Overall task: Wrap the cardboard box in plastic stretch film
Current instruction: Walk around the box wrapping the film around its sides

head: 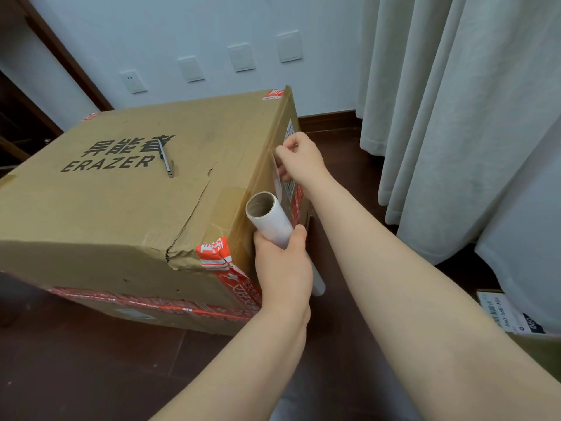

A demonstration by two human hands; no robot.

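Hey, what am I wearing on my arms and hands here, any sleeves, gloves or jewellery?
Nothing shows: no sleeves come into view, and the left hand and right hand carry no gloves, rings, watch or bracelet that can be seen.

Soft even daylight, faint shadows (none harsh); wide-angle bending at edges; mostly sharp.

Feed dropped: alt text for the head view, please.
The left hand grips the stretch film roll by the cardboard box; the right hand pinches the film's end against its right face. A slim tool lies on top.
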